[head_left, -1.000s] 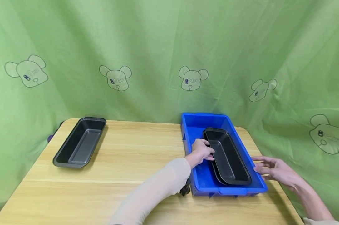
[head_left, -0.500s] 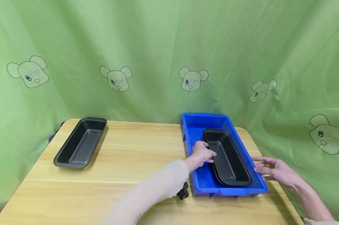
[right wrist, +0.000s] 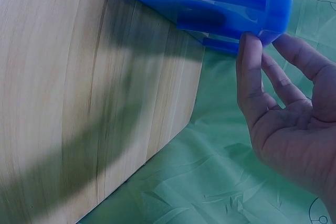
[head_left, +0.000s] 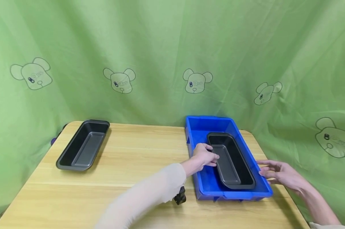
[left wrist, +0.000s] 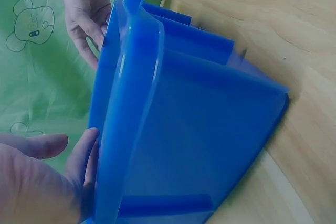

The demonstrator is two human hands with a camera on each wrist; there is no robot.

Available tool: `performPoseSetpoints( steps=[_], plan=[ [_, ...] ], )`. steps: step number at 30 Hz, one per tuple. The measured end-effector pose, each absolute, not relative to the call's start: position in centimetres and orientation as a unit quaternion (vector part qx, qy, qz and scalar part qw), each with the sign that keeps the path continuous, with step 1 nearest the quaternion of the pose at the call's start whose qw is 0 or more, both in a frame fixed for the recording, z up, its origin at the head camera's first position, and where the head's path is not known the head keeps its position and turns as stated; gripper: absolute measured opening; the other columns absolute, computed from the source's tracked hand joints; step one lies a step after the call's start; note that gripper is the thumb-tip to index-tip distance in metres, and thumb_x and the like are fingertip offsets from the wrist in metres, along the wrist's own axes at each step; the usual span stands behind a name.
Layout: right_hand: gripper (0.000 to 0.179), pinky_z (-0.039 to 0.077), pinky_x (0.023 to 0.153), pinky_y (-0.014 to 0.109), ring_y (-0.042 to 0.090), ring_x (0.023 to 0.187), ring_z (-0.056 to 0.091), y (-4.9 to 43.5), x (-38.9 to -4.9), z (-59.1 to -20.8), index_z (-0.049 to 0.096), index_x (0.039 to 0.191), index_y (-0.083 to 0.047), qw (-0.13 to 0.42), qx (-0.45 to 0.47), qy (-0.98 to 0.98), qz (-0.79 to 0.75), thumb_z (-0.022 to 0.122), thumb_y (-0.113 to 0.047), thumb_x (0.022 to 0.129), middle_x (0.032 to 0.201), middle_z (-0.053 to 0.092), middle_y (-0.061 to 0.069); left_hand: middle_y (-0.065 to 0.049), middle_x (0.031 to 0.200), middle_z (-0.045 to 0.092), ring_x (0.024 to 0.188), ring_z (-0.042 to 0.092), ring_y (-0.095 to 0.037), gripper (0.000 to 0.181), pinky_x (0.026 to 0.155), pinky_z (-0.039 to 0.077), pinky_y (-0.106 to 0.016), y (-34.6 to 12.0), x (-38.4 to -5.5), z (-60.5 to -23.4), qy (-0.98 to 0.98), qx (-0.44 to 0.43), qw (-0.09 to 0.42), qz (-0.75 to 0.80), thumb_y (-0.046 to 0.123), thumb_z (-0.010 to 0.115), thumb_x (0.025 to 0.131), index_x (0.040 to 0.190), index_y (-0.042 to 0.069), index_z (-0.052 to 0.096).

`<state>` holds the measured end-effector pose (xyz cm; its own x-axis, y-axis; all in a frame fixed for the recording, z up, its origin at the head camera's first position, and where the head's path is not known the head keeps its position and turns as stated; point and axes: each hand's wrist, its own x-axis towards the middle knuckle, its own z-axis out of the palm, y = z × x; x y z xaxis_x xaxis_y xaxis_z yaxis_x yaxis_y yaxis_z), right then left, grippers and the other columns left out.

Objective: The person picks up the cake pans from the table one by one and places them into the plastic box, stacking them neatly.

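Observation:
A black loaf pan (head_left: 231, 165) lies flat inside the blue plastic bin (head_left: 199, 184) on the right of the table, in the head view. My left hand (head_left: 204, 156) reaches over the bin's left wall, its fingertips at the pan's left rim. In the left wrist view, the thumb and index finger of the left hand (left wrist: 31, 177) stand apart; the bin wall hides the other fingertips. My right hand (head_left: 282, 175) is at the bin's right side, fingers extended. Fingertips of the right hand (right wrist: 294, 114) touch the bin's rim in the right wrist view.
A second black loaf pan (head_left: 85, 146) sits at the far left of the wooden table (head_left: 138, 152). A green curtain (head_left: 161, 47) with bear drawings hangs behind and along the sides. A small black device (head_left: 180, 195) shows under the left sleeve.
The pan in the bin has settled lower, its left rim no longer raised. My left hand has drawn back slightly to the left, while the right hand stays at the bin.

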<state>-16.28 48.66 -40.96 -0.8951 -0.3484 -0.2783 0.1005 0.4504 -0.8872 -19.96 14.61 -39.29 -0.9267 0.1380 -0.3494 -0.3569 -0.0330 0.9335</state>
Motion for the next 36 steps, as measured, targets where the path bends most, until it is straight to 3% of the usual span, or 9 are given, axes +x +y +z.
performPoseSetpoints(
  steps=[8, 16, 24, 31, 36],
  plan=[
    [0.045, 0.068, 0.089, 0.029, 0.009, 0.103, 0.074, 48.7, -16.2, -41.0, 0.062, 0.132, -0.038, 0.212, -0.075, 0.826, -0.517, 0.060, -0.003, 0.104, 0.114, 0.074, -0.009, -0.024, 0.097, 0.080, 0.096, 0.080, -0.040, 0.041, 0.073, 0.071, -0.037, 13.0, -19.9, -39.0, 0.680, -0.063, 0.181, 0.708, -0.006, 0.078, 0.089, 0.127, -0.003, 0.062],
    [0.041, 0.068, 0.088, 0.028, 0.007, 0.102, 0.073, 48.5, -16.1, -40.9, 0.062, 0.136, -0.031, 0.213, -0.057, 0.837, -0.501, 0.062, -0.006, 0.104, 0.113, 0.073, -0.006, -0.019, 0.100, 0.080, 0.075, 0.078, -0.023, 0.036, 0.071, 0.071, -0.036, 10.5, -20.5, -39.1, 0.690, -0.027, 0.194, 0.697, 0.001, 0.078, 0.093, 0.126, -0.001, 0.065],
    [0.041, 0.068, 0.088, 0.028, 0.008, 0.102, 0.073, 48.5, -16.1, -40.8, 0.062, 0.139, -0.027, 0.212, -0.050, 0.840, -0.498, 0.062, -0.006, 0.104, 0.113, 0.073, -0.005, -0.018, 0.108, 0.080, 0.073, 0.074, -0.020, 0.038, 0.073, 0.071, -0.035, 7.4, -21.2, -38.6, 0.680, -0.012, 0.213, 0.701, 0.001, 0.075, 0.094, 0.130, 0.000, 0.064],
    [0.044, 0.068, 0.090, 0.030, 0.008, 0.103, 0.073, 48.4, -16.1, -40.7, 0.057, 0.148, -0.013, 0.215, -0.054, 0.841, -0.493, 0.062, -0.008, 0.105, 0.115, 0.073, -0.005, -0.023, 0.115, 0.077, 0.074, 0.074, -0.019, 0.037, 0.080, 0.071, -0.039, 4.1, -21.9, -38.2, 0.685, 0.007, 0.218, 0.695, 0.001, 0.071, 0.096, 0.132, 0.000, 0.064],
    [0.046, 0.068, 0.090, 0.028, 0.006, 0.104, 0.072, 48.4, -16.0, -40.6, 0.055, 0.149, -0.008, 0.216, -0.041, 0.845, -0.488, 0.063, -0.010, 0.104, 0.115, 0.073, -0.004, -0.021, 0.119, 0.078, 0.080, 0.078, -0.021, 0.037, 0.084, 0.071, -0.041, 1.4, -22.1, -37.6, 0.712, 0.021, 0.215, 0.668, 0.005, 0.070, 0.098, 0.133, -0.001, 0.064]
  ],
)
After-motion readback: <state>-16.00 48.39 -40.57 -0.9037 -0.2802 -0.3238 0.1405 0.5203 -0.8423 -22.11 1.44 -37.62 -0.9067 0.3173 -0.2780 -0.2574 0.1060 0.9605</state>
